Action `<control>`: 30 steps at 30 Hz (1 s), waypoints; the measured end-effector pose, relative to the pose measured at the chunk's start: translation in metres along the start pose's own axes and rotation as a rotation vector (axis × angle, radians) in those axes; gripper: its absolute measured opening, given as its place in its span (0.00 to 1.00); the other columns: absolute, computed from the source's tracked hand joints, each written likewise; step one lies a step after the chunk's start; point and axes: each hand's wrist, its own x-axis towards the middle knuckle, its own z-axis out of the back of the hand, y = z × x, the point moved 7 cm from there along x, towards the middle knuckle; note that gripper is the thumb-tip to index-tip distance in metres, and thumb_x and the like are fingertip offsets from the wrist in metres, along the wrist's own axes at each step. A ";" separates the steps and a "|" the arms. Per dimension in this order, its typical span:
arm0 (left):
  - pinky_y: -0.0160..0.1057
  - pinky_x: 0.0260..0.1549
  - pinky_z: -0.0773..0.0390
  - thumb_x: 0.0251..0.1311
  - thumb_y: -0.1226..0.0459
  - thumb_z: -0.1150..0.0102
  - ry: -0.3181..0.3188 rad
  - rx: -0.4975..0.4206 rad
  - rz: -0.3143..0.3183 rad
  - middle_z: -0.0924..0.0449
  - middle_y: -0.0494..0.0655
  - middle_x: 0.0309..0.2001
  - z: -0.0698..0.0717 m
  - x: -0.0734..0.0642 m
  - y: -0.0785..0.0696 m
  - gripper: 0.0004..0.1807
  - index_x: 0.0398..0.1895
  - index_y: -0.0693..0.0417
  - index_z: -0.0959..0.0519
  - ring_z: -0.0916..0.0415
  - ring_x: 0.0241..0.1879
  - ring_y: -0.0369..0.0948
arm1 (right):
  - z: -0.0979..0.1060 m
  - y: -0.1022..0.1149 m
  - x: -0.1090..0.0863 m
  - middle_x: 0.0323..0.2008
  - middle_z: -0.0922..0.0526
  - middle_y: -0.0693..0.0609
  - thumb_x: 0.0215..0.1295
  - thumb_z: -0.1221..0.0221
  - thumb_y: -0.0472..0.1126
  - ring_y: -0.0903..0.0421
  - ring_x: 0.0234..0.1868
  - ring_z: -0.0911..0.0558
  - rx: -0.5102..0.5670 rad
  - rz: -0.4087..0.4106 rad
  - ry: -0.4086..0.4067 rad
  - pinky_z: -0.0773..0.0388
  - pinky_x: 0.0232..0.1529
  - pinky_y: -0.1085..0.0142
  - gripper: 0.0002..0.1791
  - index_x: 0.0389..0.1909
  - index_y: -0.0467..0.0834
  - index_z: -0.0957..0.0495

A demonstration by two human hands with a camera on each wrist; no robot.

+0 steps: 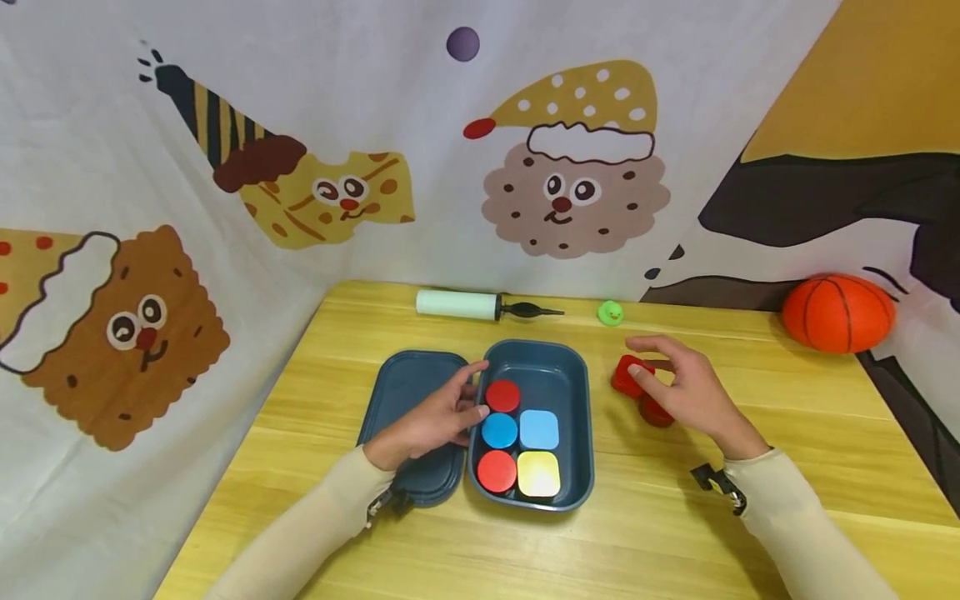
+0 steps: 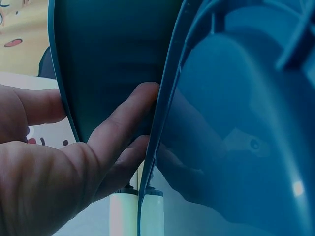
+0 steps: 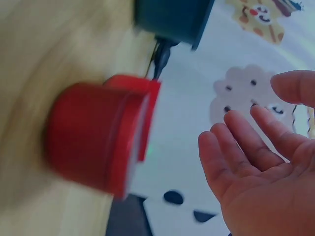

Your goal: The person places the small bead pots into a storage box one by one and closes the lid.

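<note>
A dark blue rectangular box [image 1: 573, 375] stands in the middle of the table. Along its left side are two round red-topped pieces [image 1: 502, 396] with a round blue one [image 1: 499, 430] between them. Beside these sit a light blue square-topped piece [image 1: 539, 429] and a yellow one [image 1: 538, 474]. My left hand [image 1: 438, 417] touches the box's left wall, fingers extended against the outside and thumb at the rim. My right hand [image 1: 690, 392] hovers with spread fingers over two small red lidded pots [image 1: 628, 377], apart from them in the right wrist view.
The box's dark blue lid [image 1: 412, 392] lies flat to the left, partly under my left hand. Behind stand a pale green hand pump [image 1: 459, 305] and a small green duck [image 1: 611, 313]. An orange basketball [image 1: 838, 313] is at the back right, against the printed cloth.
</note>
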 end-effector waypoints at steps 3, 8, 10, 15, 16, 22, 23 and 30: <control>0.52 0.44 0.11 0.80 0.63 0.45 0.004 -0.003 0.000 0.36 0.65 0.72 -0.001 -0.001 -0.001 0.41 0.87 0.36 0.55 0.20 0.56 0.49 | 0.006 -0.012 -0.009 0.63 0.17 0.43 0.76 0.36 0.41 0.48 0.62 0.19 0.006 -0.033 -0.025 0.29 0.57 0.85 0.21 0.66 0.42 0.21; 0.52 0.44 0.11 0.80 0.64 0.46 0.004 0.001 0.005 0.36 0.64 0.72 -0.003 -0.002 -0.002 0.42 0.87 0.36 0.55 0.20 0.56 0.49 | 0.013 -0.030 -0.022 0.63 0.18 0.40 0.75 0.35 0.42 0.48 0.61 0.22 0.009 -0.072 -0.032 0.29 0.55 0.87 0.23 0.67 0.40 0.22; 0.52 0.44 0.11 0.80 0.64 0.46 0.002 0.002 0.002 0.36 0.64 0.72 -0.004 -0.002 -0.003 0.41 0.87 0.36 0.55 0.20 0.56 0.49 | 0.014 -0.037 -0.027 0.64 0.19 0.39 0.75 0.35 0.42 0.45 0.62 0.22 0.009 -0.088 -0.010 0.29 0.54 0.87 0.24 0.68 0.39 0.23; 0.51 0.43 0.11 0.80 0.64 0.45 0.001 0.004 0.001 0.35 0.64 0.71 -0.005 -0.001 -0.002 0.41 0.87 0.36 0.54 0.20 0.54 0.48 | 0.008 -0.052 -0.039 0.66 0.23 0.33 0.75 0.34 0.43 0.37 0.65 0.23 0.039 -0.146 0.099 0.16 0.56 0.70 0.31 0.71 0.34 0.29; 0.51 0.43 0.11 0.80 0.64 0.45 0.002 0.006 0.001 0.35 0.64 0.71 -0.005 -0.001 -0.001 0.41 0.87 0.36 0.54 0.20 0.54 0.48 | 0.006 -0.055 -0.042 0.66 0.23 0.33 0.74 0.33 0.43 0.36 0.65 0.23 0.042 -0.161 0.121 0.15 0.56 0.64 0.33 0.72 0.33 0.31; 0.51 0.43 0.11 0.80 0.63 0.45 -0.001 0.012 0.005 0.35 0.64 0.71 -0.005 -0.001 0.000 0.41 0.87 0.37 0.54 0.19 0.53 0.47 | -0.005 -0.063 -0.052 0.70 0.27 0.30 0.71 0.30 0.49 0.32 0.65 0.23 0.016 -0.206 0.237 0.19 0.59 0.42 0.43 0.76 0.33 0.37; 0.51 0.43 0.11 0.80 0.63 0.45 -0.002 0.012 0.006 0.35 0.64 0.71 -0.005 -0.001 -0.001 0.41 0.87 0.37 0.54 0.19 0.52 0.47 | -0.006 -0.063 -0.053 0.70 0.28 0.30 0.70 0.29 0.49 0.32 0.66 0.23 0.009 -0.206 0.248 0.20 0.60 0.40 0.44 0.77 0.33 0.38; 0.51 0.42 0.11 0.80 0.64 0.45 -0.016 0.023 0.008 0.34 0.64 0.70 -0.003 -0.001 -0.005 0.41 0.87 0.37 0.54 0.19 0.51 0.47 | -0.008 -0.064 -0.052 0.67 0.23 0.33 0.68 0.28 0.46 0.34 0.63 0.20 -0.008 -0.166 0.269 0.19 0.60 0.40 0.40 0.73 0.33 0.33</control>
